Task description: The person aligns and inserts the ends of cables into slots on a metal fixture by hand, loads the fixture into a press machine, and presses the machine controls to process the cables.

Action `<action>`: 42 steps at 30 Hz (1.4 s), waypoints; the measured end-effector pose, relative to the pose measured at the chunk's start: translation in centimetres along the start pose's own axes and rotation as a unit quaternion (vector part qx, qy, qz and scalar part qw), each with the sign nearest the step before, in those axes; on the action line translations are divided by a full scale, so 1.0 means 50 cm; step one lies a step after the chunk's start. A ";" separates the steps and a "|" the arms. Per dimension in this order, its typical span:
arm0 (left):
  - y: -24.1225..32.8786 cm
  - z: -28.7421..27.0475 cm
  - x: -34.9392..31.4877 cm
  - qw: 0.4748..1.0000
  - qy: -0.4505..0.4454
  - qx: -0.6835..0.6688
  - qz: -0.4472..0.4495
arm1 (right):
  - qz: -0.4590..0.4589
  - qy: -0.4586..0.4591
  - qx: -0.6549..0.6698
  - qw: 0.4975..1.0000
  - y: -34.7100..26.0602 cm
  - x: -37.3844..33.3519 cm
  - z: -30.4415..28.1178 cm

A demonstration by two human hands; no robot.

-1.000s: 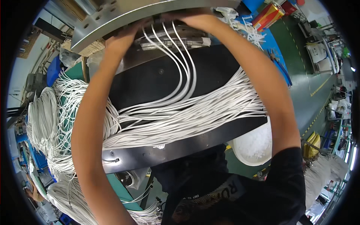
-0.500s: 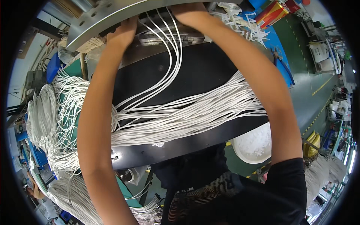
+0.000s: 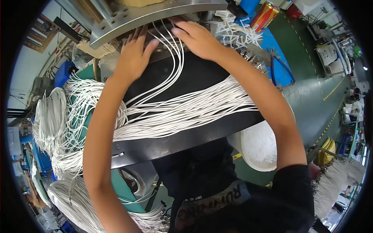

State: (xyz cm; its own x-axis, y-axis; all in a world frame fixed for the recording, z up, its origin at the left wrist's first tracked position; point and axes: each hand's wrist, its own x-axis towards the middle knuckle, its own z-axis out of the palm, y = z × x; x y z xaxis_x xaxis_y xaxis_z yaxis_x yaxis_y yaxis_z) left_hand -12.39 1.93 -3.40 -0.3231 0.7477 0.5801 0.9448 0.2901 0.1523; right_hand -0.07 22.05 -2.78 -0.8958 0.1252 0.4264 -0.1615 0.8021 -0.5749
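Observation:
My left hand (image 3: pixel 134 56) reaches up to a metal machine plate (image 3: pixel 155 19), thumb spread and fingertips under the plate's edge. My right hand (image 3: pixel 197 38) lies opposite, fingers stretched out, fingertips partly hidden under the same edge. Between the hands, several white cables (image 3: pixel 182 58) run up beneath the plate; the right fingertips are close beside them, and contact is unclear. Their other ends curve down to a thick bundle of white cables (image 3: pixel 186 110) lying across a black work surface (image 3: pixel 155 93). A metal fixture (image 3: pixel 167 46) sits partly hidden under the plate.
White plastic pieces (image 3: pixel 241 35), pliers (image 3: pixel 278 68) and a red-yellow can (image 3: pixel 265 17) stand or lie on a blue surface at right. A white bucket (image 3: pixel 258 145) of small translucent pieces is below. Coiled white cables (image 3: pixel 52 120) hang at left.
Both hands have drawn back toward me, showing more of their fingers. My left thumb is now spread away from its fingers. The view has shifted slightly, showing more of the machine plate.

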 end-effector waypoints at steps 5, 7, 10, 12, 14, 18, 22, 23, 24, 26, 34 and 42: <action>0.154 -0.240 -0.186 0.983 -0.177 -0.058 -0.007 | 0.114 0.112 0.095 0.983 -0.067 -0.320 -0.187; 0.173 -0.279 -0.283 0.975 -0.215 -0.053 0.008 | 0.226 0.462 0.075 0.854 -0.014 -0.463 -0.229; 0.209 -0.294 -0.403 0.964 -0.263 -0.027 0.034 | 0.361 0.519 0.054 0.773 0.029 -0.678 -0.160; 0.209 -0.262 -0.431 0.959 -0.284 -0.012 0.005 | 0.375 0.418 0.060 0.825 0.003 -0.766 -0.060; 0.222 -0.250 -0.443 0.943 -0.328 0.035 -0.044 | 0.337 0.327 0.157 0.869 -0.042 -0.781 0.020; 0.224 -0.246 -0.457 0.960 -0.267 0.026 -0.084 | 0.379 0.290 0.181 0.860 -0.069 -0.745 0.085; 0.225 -0.231 -0.465 0.965 -0.253 0.030 -0.067 | 0.367 0.301 0.127 0.871 -0.061 -0.723 0.094; 0.226 -0.231 -0.467 0.965 -0.253 0.029 -0.068 | 0.363 0.311 0.138 0.868 -0.065 -0.719 0.092; 0.223 -0.235 -0.468 0.963 -0.256 0.029 -0.073 | 0.357 0.324 0.149 0.863 -0.068 -0.713 0.092; 0.218 -0.241 -0.469 0.961 -0.263 0.028 -0.082 | 0.359 0.324 0.141 0.864 -0.075 -0.705 0.087; 0.227 -0.242 -0.457 0.961 -0.264 0.023 -0.081 | 0.347 0.359 0.197 0.844 -0.081 -0.695 0.088; 0.254 -0.252 -0.410 0.972 -0.231 -0.016 -0.038 | 0.374 0.410 0.188 0.810 -0.077 -0.706 0.052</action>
State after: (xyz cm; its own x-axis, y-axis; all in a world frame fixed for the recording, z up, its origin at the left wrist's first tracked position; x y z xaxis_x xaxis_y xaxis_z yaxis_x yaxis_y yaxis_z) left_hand 6.94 -17.26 -3.28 -0.3757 0.9151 0.1464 0.9159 0.3425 0.2094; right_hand 31.10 13.02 -17.44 -0.2490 0.9641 0.0918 0.0468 0.1066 -0.9932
